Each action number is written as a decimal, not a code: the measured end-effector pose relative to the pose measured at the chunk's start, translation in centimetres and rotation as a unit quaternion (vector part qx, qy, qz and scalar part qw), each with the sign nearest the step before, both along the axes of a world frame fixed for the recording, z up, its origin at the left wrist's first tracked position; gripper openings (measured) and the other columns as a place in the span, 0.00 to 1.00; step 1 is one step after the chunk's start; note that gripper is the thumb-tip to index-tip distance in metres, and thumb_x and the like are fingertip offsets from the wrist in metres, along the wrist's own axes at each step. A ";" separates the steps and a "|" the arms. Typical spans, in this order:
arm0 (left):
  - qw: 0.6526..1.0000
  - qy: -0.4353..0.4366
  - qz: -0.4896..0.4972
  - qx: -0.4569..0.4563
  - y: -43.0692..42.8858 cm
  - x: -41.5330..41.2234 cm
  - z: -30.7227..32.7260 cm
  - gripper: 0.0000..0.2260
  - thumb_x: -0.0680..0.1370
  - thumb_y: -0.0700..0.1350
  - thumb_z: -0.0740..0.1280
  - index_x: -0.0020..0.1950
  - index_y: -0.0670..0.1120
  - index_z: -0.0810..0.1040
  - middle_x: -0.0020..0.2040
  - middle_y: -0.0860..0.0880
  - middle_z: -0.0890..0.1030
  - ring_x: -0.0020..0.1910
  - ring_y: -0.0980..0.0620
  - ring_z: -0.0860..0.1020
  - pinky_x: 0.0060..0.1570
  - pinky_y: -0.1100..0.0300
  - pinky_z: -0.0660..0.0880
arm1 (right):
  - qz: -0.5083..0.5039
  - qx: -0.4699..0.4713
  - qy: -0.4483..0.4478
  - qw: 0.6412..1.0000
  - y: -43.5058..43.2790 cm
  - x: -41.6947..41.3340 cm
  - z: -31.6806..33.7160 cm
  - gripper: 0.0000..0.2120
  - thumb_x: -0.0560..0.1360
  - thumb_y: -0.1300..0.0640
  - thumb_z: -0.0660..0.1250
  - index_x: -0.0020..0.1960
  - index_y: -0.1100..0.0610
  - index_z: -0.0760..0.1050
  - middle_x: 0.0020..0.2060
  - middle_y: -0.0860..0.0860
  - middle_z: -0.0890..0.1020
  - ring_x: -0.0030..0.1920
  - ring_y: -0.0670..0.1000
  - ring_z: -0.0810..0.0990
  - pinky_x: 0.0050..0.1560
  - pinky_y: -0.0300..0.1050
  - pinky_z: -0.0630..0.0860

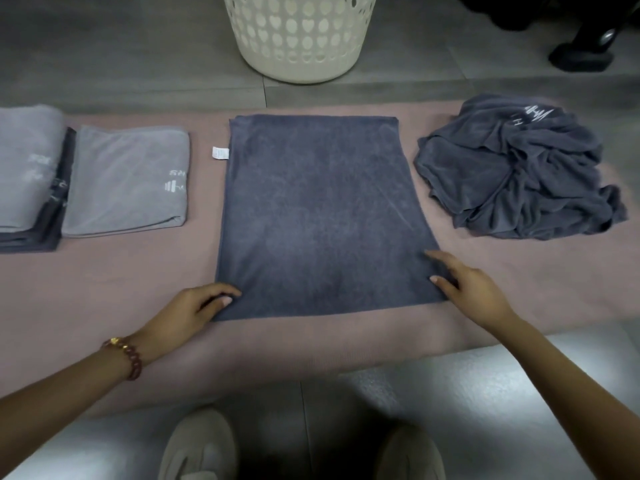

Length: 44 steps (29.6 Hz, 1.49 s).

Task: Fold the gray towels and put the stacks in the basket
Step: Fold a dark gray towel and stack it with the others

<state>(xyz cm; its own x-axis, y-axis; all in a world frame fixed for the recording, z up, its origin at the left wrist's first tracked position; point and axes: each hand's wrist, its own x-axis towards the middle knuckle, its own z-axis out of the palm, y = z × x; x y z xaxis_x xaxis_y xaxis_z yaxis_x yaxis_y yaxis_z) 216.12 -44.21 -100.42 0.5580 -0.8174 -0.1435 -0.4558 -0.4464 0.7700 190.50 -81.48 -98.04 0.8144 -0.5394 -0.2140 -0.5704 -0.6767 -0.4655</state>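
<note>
Dark gray towel, long axis toward basket; left hand fingers clamped on near corner, right hand fingers straight, apart.

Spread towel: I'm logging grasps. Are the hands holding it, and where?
The left hand pinches the spread towel at its near left corner; the right hand only rests on the near right corner.

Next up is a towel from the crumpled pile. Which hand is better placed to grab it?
Right, probably. The crumpled towel pile lies right of the flat dark gray towel, nearer the right hand; the left hand would have to cross over.
</note>
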 end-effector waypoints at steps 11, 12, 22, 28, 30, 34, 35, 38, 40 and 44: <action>0.919 0.186 -0.191 0.290 0.5 0.6 2.0 0.07 0.75 0.50 0.68 0.53 0.56 0.81 0.44 0.57 0.84 0.39 0.56 0.82 0.44 0.58 0.79 | 0.084 0.272 0.425 0.859 -0.2 -0.6 4.3 0.12 0.77 0.59 0.64 0.59 0.49 0.76 0.35 0.50 0.75 0.31 0.46 0.71 0.32 0.34 0.71; 0.896 0.208 -0.190 0.343 0.3 0.2 2.4 0.10 0.77 0.50 0.66 0.57 0.52 0.80 0.40 0.51 0.83 0.32 0.54 0.81 0.34 0.60 0.78 | 0.102 0.282 0.472 0.829 0.0 -0.8 4.2 0.13 0.78 0.58 0.63 0.60 0.48 0.76 0.36 0.50 0.77 0.33 0.46 0.74 0.36 0.35 0.74; 0.928 -0.285 -0.138 0.196 -7.8 4.5 -1.4 0.30 0.77 0.60 0.50 0.72 0.43 0.67 0.69 0.38 0.70 0.66 0.36 0.70 0.64 0.44 0.66 | 0.289 -0.164 0.056 0.942 2.1 8.4 -3.0 0.32 0.77 0.40 0.49 0.75 0.56 0.58 0.74 0.54 0.63 0.74 0.55 0.60 0.74 0.50 0.52; 0.944 -0.257 0.037 0.203 -8.8 10.2 -3.6 0.33 0.74 0.63 0.45 0.77 0.50 0.55 0.78 0.49 0.54 0.76 0.46 0.54 0.70 0.41 0.48 | 0.087 -0.161 0.084 0.979 -6.2 12.2 -4.8 0.36 0.71 0.35 0.35 0.77 0.46 0.45 0.77 0.47 0.49 0.77 0.51 0.48 0.75 0.52 0.43; 0.948 -0.268 0.046 0.167 -10.6 12.1 -3.4 0.32 0.75 0.61 0.46 0.75 0.46 0.61 0.76 0.45 0.60 0.74 0.43 0.60 0.69 0.41 0.51 | 0.066 -0.158 0.029 0.985 -7.1 15.0 -4.4 0.35 0.74 0.37 0.40 0.77 0.53 0.53 0.76 0.53 0.57 0.75 0.56 0.55 0.74 0.53 0.48; 0.961 -0.239 0.096 0.102 -15.0 16.7 -3.1 0.27 0.76 0.55 0.51 0.69 0.42 0.69 0.70 0.41 0.70 0.69 0.42 0.68 0.67 0.47 0.62 | -0.051 -0.075 -0.026 0.996 -10.4 20.5 -3.8 0.20 0.79 0.54 0.58 0.70 0.57 0.66 0.68 0.58 0.70 0.67 0.61 0.67 0.68 0.53 0.61; 0.964 -0.222 0.112 0.095 -15.9 17.7 -3.0 0.25 0.76 0.54 0.52 0.67 0.42 0.71 0.67 0.41 0.73 0.66 0.42 0.70 0.65 0.46 0.65 | -0.060 -0.075 -0.019 0.995 -11.2 21.5 -3.8 0.17 0.78 0.56 0.61 0.66 0.57 0.70 0.65 0.58 0.72 0.64 0.61 0.68 0.66 0.52 0.64; 0.962 -0.220 0.141 0.079 -17.7 19.1 -2.6 0.18 0.74 0.52 0.60 0.56 0.43 0.79 0.55 0.39 0.78 0.56 0.37 0.74 0.58 0.46 0.69 | -0.042 -0.097 0.014 0.994 -13.2 23.3 -3.6 0.13 0.76 0.55 0.66 0.58 0.58 0.74 0.57 0.59 0.74 0.59 0.60 0.71 0.63 0.49 0.67; 0.959 -0.223 0.155 0.085 -18.0 19.9 -2.5 0.11 0.73 0.49 0.68 0.51 0.43 0.79 0.51 0.39 0.78 0.53 0.37 0.74 0.55 0.47 0.68 | -0.042 -0.067 0.024 0.997 -14.0 23.6 -3.7 0.13 0.74 0.54 0.68 0.57 0.58 0.75 0.57 0.58 0.72 0.59 0.57 0.70 0.64 0.46 0.65; 0.964 -0.169 0.190 0.076 -16.8 20.9 -2.9 0.23 0.64 0.63 0.65 0.45 0.45 0.77 0.45 0.41 0.78 0.49 0.40 0.74 0.52 0.49 0.71 | -0.064 0.006 -0.008 0.998 -15.2 23.5 -4.6 0.11 0.70 0.51 0.73 0.45 0.57 0.77 0.48 0.57 0.74 0.46 0.50 0.71 0.48 0.38 0.70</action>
